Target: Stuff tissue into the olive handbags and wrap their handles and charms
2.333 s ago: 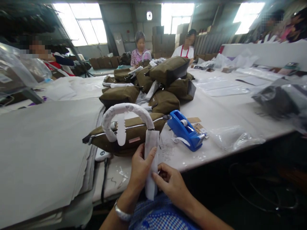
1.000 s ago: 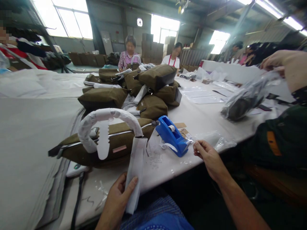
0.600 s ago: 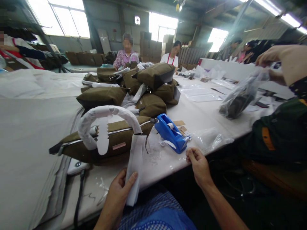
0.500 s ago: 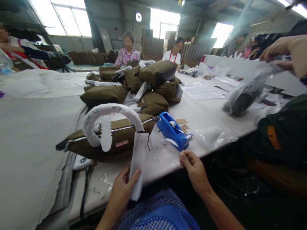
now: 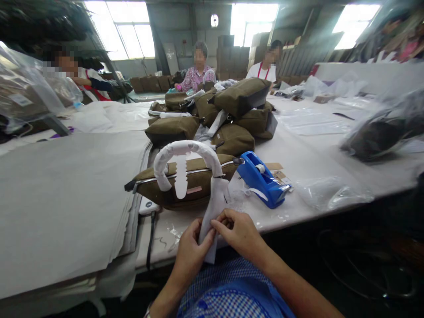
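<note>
My left hand grips a strip of white wrapping paper hanging from the handbag's near side, its thumb lying on the front. Against the right edge of that paper, my right hand has thumb and forefinger pinched together; whatever is between them is too small to make out. The olive-brown handbag lies behind both hands, its silver zip shut. Its raised handle is wrapped in white, and a white toothed strip hangs inside the loop. Right of the bag stands a blue tape dispenser.
More olive-brown bags are heaped behind. Large grey-white sheets are stacked at left. A white device with a black cable lies beside the bag. Clear plastic lies at right. Co-workers are across the table.
My right hand has moved left, from in front of the tape dispenser to the white paper. My left hand still holds the paper. The view has turned left.
</note>
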The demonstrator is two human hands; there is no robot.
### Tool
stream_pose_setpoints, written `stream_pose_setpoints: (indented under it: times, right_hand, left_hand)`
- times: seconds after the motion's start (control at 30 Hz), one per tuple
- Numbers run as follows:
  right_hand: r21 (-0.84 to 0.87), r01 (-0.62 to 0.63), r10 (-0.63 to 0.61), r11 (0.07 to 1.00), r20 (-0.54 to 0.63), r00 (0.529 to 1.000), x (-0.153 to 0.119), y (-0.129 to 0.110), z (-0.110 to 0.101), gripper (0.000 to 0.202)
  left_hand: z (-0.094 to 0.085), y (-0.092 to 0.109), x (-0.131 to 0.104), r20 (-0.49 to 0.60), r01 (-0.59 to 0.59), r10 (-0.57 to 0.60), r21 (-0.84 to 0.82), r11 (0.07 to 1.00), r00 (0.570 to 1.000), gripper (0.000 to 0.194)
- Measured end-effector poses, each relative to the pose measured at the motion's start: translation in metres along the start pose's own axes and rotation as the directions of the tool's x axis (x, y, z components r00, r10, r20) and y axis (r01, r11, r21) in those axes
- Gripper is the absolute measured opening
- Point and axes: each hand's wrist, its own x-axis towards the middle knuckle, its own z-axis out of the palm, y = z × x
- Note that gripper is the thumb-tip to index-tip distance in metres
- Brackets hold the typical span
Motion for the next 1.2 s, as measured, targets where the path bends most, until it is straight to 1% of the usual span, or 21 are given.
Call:
stream_pose_setpoints:
  times: [0.1, 0.2, 0.27, 0.3, 0.33, 0.37, 0.43, 0.47, 0.5, 0.53, 0.57, 0.63, 0.7, 0.77, 0.87, 0.93, 0.97, 1.03, 1.07, 1.13, 1.2]
  right_hand:
    - [-0.031, -0.005, 0.005, 1.000, 0.001, 1.000, -0.001, -0.001, -0.005, 0.014]
    - [-0.060, -0.013, 0.010, 0.998, -0.049, 0.999, 0.000, 0.002, -0.009, 0.017]
    - [-0.056, -0.063, 0.058, 0.996, -0.086, 0.995, 0.003, 0.008, -0.010, 0.037]
    - [0.002, -0.104, 0.104, 0.995, -0.062, 0.993, 0.005, 0.013, -0.010, 0.047]
    - [0.107, -0.152, 0.152, 0.982, 0.009, 0.988, 0.007, 0.019, -0.010, 0.055]
    - [0.245, -0.207, 0.183, 0.947, 0.115, 0.976, 0.009, 0.025, -0.009, 0.058]
    - [0.504, -0.310, 0.163, 0.807, 0.314, 0.935, 0.011, 0.037, -0.007, 0.058]
    - [0.586, -0.341, 0.141, 0.735, 0.360, 0.922, 0.012, 0.042, -0.006, 0.058]
    - [0.637, -0.352, 0.137, 0.686, 0.361, 0.922, 0.012, 0.046, -0.006, 0.056]
    - [0.660, -0.345, 0.156, 0.667, 0.329, 0.931, 0.012, 0.049, -0.006, 0.055]
    - [0.658, -0.326, 0.186, 0.679, 0.275, 0.943, 0.011, 0.049, -0.007, 0.052]
    - [0.589, -0.253, 0.215, 0.767, 0.135, 0.967, 0.006, 0.046, -0.010, 0.047]
    - [0.482, -0.159, 0.179, 0.861, 0.005, 0.984, -0.002, 0.036, -0.014, 0.043]
    - [0.402, -0.087, 0.120, 0.911, -0.057, 0.991, -0.011, 0.024, -0.014, 0.046]
    - [0.396, -0.082, 0.096, 0.914, -0.014, 0.995, -0.018, 0.008, -0.004, 0.072]
    - [0.467, -0.119, 0.127, 0.876, 0.013, 0.992, -0.016, 0.002, 0.008, 0.085]
    - [0.513, -0.131, 0.148, 0.848, 0.009, 0.989, -0.013, 0.000, 0.013, 0.088]
    - [0.598, -0.129, 0.163, 0.791, -0.003, 0.987, -0.006, -0.001, 0.021, 0.086]
    - [0.635, -0.119, 0.151, 0.763, 0.005, 0.989, -0.003, -0.001, 0.023, 0.083]
    - [0.691, -0.120, 0.108, 0.713, 0.060, 0.992, 0.002, 0.003, 0.023, 0.079]
    - [0.698, -0.138, 0.088, 0.702, 0.107, 0.990, 0.004, 0.012, 0.019, 0.084]
  left_hand:
    - [-0.001, 0.002, -0.002, 0.021, -0.002, 0.002, -0.023, 1.000, 1.000, 0.032]
    - [-0.001, 0.008, -0.002, 0.024, 0.020, -0.018, -0.089, 0.996, 1.000, 0.033]
    - [-0.001, 0.013, -0.001, 0.018, 0.038, -0.036, -0.121, 0.992, 0.999, 0.035]
    - [-0.001, 0.015, -0.001, 0.022, 0.052, -0.049, -0.139, 0.989, 0.999, 0.036]
    - [0.000, 0.017, -0.001, 0.033, 0.070, -0.065, -0.163, 0.984, 0.997, 0.037]
    - [0.001, 0.018, -0.001, 0.048, 0.092, -0.084, -0.194, 0.977, 0.995, 0.037]
    - [0.002, 0.019, -0.002, 0.083, 0.146, -0.128, -0.276, 0.950, 0.988, 0.039]
    - [0.003, 0.019, -0.002, 0.099, 0.178, -0.154, -0.321, 0.930, 0.983, 0.041]
    - [0.004, 0.019, -0.003, 0.113, 0.210, -0.180, -0.361, 0.909, 0.977, 0.043]
    - [0.004, 0.019, -0.003, 0.125, 0.234, -0.201, -0.393, 0.889, 0.972, 0.045]
    - [0.004, 0.019, -0.003, 0.130, 0.250, -0.215, -0.412, 0.877, 0.968, 0.046]
    - [0.003, 0.019, -0.003, 0.119, 0.254, -0.224, -0.404, 0.879, 0.967, 0.045]
    - [0.003, 0.019, -0.002, 0.092, 0.229, -0.210, -0.370, 0.900, 0.973, 0.043]
    - [0.004, 0.017, -0.001, 0.080, 0.219, -0.204, -0.354, 0.909, 0.976, 0.045]
    - [0.008, 0.014, 0.000, 0.083, 0.214, -0.198, -0.333, 0.918, 0.977, 0.064]
    - [0.012, 0.012, 0.001, 0.049, 0.179, -0.172, -0.276, 0.945, 0.984, 0.076]
    - [0.013, 0.012, 0.002, 0.022, 0.153, -0.153, -0.244, 0.957, 0.988, 0.081]
    - [0.015, 0.012, 0.004, -0.010, 0.113, -0.118, -0.213, 0.971, 0.993, 0.090]
    - [0.015, 0.012, 0.005, -0.006, 0.103, -0.107, -0.216, 0.971, 0.994, 0.095]
    - [0.014, 0.011, 0.006, 0.046, 0.101, -0.092, -0.255, 0.962, 0.995, 0.103]
    - [0.007, 0.010, 0.006, 0.116, 0.110, -0.080, -0.290, 0.951, 0.990, 0.107]
